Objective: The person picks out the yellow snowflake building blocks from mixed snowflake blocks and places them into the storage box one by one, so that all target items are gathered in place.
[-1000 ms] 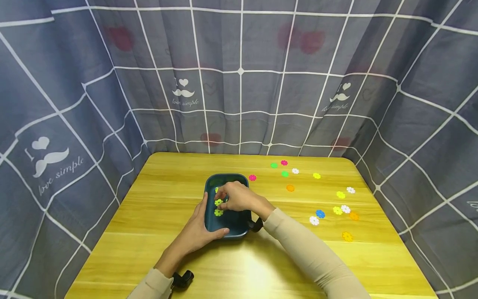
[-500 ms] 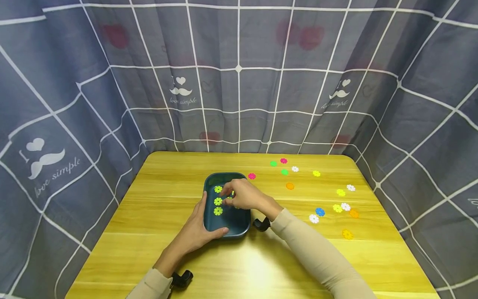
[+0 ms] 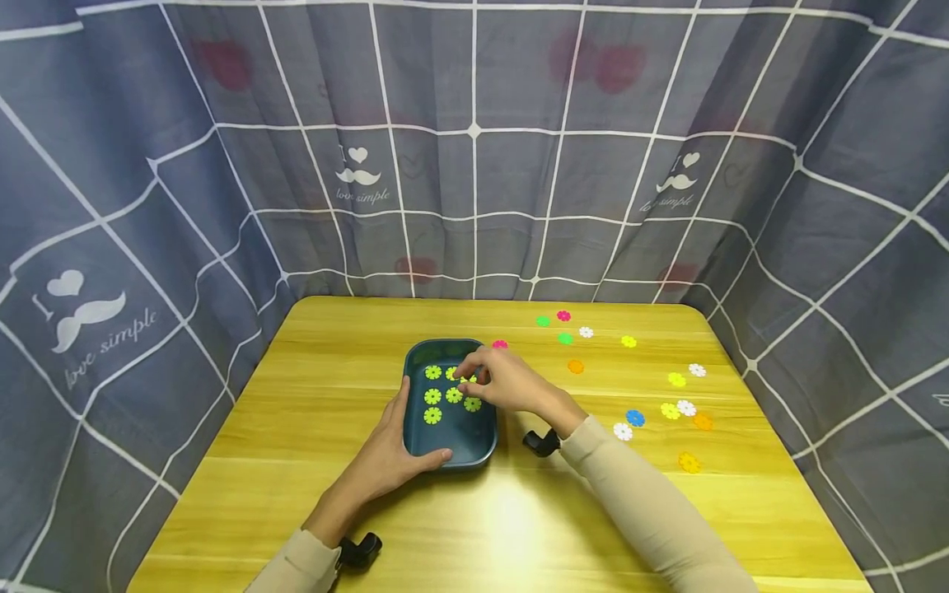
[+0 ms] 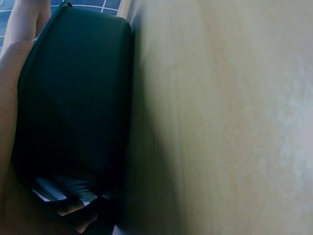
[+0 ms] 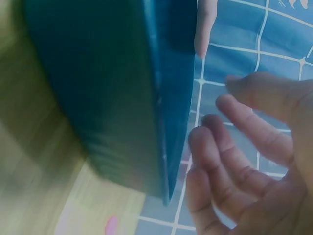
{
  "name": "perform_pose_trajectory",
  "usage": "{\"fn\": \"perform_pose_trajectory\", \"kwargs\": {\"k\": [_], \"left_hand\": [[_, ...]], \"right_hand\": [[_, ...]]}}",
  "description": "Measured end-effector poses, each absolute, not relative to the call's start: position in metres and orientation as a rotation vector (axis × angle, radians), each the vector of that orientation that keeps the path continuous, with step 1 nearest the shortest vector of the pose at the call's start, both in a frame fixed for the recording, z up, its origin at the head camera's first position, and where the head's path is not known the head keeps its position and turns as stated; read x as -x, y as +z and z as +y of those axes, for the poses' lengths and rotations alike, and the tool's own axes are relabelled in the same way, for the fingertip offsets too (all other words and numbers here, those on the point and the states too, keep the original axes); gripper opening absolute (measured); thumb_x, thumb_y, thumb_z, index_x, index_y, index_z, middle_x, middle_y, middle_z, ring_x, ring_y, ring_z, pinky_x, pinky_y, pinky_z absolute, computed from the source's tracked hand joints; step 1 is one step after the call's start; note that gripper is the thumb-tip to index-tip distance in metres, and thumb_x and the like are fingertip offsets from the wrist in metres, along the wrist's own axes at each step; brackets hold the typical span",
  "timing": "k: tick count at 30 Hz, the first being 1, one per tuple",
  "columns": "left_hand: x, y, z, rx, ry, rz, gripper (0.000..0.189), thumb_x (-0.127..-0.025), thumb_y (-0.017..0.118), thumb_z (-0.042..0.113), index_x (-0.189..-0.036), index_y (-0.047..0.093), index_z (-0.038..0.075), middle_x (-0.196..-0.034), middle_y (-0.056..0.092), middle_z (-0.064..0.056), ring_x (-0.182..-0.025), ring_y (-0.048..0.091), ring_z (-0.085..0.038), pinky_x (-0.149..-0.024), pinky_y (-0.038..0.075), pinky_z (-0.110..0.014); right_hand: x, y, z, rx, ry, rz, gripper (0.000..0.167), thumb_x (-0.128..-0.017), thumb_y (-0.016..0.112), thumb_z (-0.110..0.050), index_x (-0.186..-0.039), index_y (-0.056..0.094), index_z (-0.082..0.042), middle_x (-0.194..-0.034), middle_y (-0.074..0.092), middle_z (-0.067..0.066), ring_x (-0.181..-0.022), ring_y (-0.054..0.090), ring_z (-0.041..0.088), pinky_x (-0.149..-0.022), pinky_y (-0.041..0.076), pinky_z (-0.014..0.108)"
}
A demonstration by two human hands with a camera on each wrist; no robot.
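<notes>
So the dark blue tray (image 3: pixel 460 442) sits on the bench (image 3: pixel 296 403) a bit left of centre, straight ahead of the person, right between the two hands; its long axis runs away from the body, one short end near, one far. Left hand (image 3: pixel 385 455) has hold of the near left corner, fingers along the left wall, thumb over the near rim; right hand (image 3: pixel 513 384) hangs over the right wall towards the far end, fingers bent, thumb and fingertips apart, nothing visible between them. What it hinges on, I reckon: the yellow-green flowers (image 3: pixel 432 396) in the tray are just left of and below those right fingertips, so the right hand is the nearer one; seven show, one part hidden; they're round, so no long axis or pointing to speak of, though the left column of three lines up with the tray's length. Loose flowers (image 3: pixel 635 418) lie off to the right, nearer the right arm.
</notes>
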State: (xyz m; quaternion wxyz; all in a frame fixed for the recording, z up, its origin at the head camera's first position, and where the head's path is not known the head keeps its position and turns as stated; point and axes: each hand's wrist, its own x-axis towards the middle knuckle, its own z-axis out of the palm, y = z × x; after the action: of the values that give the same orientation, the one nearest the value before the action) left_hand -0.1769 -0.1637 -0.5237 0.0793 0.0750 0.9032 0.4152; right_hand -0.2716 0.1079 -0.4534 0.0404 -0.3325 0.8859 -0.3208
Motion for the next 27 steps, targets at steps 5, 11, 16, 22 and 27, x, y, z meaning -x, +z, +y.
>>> {"fn": "perform_pose_trajectory", "kwargs": {"k": [5, 11, 16, 22, 27], "left_hand": [[0.178, -0.523, -0.164, -0.228, 1.24, 2.709, 0.149, -0.089, 0.096, 0.066, -0.189, -0.01, 0.032, -0.196, 0.016, -0.019, -0.172, 0.041, -0.052, -0.134, 0.042, -0.077], [0.177, -0.524, -0.164, -0.231, 1.234, 2.715, 0.149, -0.09, 0.096, 0.066, -0.188, -0.011, 0.033, -0.196, 0.015, -0.02, -0.172, 0.04, -0.053, -0.132, 0.042, -0.078], [0.177, -0.524, -0.166, -0.222, 1.245, 2.708, 0.149, -0.089, 0.096, 0.066, -0.188, -0.011, 0.035, -0.196, 0.014, -0.02, -0.172, 0.039, -0.053, -0.133, 0.041, -0.078], [0.176, -0.524, -0.166, -0.213, 1.249, 2.702, 0.15, -0.089, 0.097, 0.066, -0.188, -0.01, 0.034, -0.196, 0.014, -0.021, -0.173, 0.038, -0.054, -0.134, 0.04, -0.078], [0.176, -0.526, -0.166, -0.22, 1.253, 2.696, 0.151, -0.087, 0.096, 0.07, -0.188, -0.01, 0.035, -0.196, 0.014, -0.021, -0.172, 0.038, -0.056, -0.133, 0.041, -0.079]], "right_hand": [[0.271, -0.452, 0.121, 1.022, -1.019, 2.75, 0.018, -0.11, 0.084, -0.021, -0.126, 0.088, -0.015, -0.118, 0.083, 0.002, -0.095, 0.071, 0.015, -0.082, 0.06, 0.028], [0.271, -0.454, 0.137, 0.977, -1.07, 2.799, 0.018, -0.109, 0.086, -0.018, -0.126, 0.087, -0.016, -0.123, 0.084, 0.002, -0.1, 0.073, 0.016, -0.085, 0.062, 0.03], [0.275, -0.457, 0.15, 0.938, -1.118, 2.817, 0.021, -0.109, 0.085, -0.018, -0.129, 0.087, -0.011, -0.127, 0.084, 0.004, -0.101, 0.076, 0.019, -0.086, 0.064, 0.033], [0.279, -0.461, 0.166, 0.914, -1.156, 2.886, 0.02, -0.107, 0.086, -0.015, -0.126, 0.086, -0.008, -0.125, 0.084, 0.008, -0.097, 0.076, 0.02, -0.087, 0.065, 0.039], [0.281, -0.464, 0.181, 0.874, -1.138, 2.948, 0.021, -0.107, 0.087, -0.016, -0.126, 0.086, -0.01, -0.125, 0.084, 0.009, -0.099, 0.077, 0.023, -0.089, 0.066, 0.048]]}}
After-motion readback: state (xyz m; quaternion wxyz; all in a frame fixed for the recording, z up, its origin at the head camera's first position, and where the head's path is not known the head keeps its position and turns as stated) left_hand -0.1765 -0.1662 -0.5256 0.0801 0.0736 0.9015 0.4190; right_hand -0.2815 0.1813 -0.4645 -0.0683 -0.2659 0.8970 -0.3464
